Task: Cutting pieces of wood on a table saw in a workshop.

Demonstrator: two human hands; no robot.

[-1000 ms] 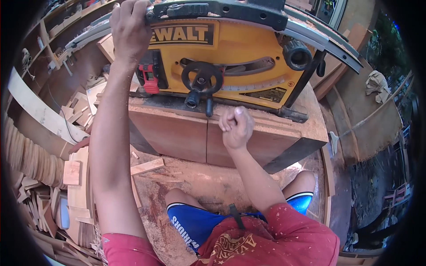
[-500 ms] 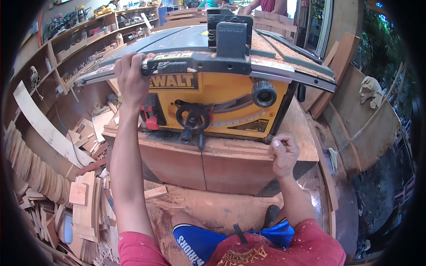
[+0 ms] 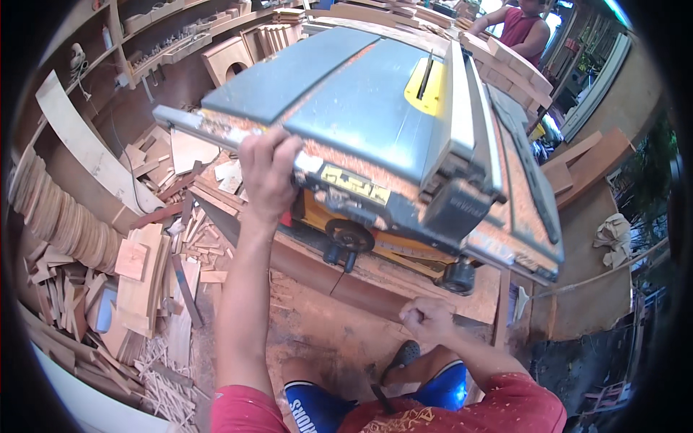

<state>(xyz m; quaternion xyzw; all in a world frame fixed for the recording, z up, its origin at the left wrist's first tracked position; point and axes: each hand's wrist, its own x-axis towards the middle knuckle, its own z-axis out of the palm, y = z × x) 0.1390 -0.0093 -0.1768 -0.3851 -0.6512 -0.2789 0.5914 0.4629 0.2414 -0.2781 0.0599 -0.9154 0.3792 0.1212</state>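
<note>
My left hand (image 3: 268, 173) is closed over the front rail (image 3: 206, 131) of a table saw, its fingers curled across the top edge just left of a yellow label. The saw's grey tabletop (image 3: 346, 108) carries sawdust along its front. A dark blade (image 3: 427, 78) stands up through a yellow throat plate (image 3: 420, 101). To the right of the blade runs the rip fence (image 3: 458, 108), its black head (image 3: 456, 209) over the rail. My right hand (image 3: 427, 319) hangs below the saw's front, loosely fisted, with nothing seen in it. Under the rail sits a black handwheel (image 3: 349, 234).
Offcuts and stacked curved wood pieces (image 3: 65, 209) crowd the left floor. Shelves (image 3: 155, 29) with tools line the left wall. Behind the saw, a person in a red sleeveless top (image 3: 525, 35) stands beside stacked boards (image 3: 505, 68). A wooden plank (image 3: 595, 169) leans at the right.
My view has tipped over the saw, so more of the tabletop and the blade shows. My left hand keeps its grip on the rail. My right hand has shifted lower and leftward in view.
</note>
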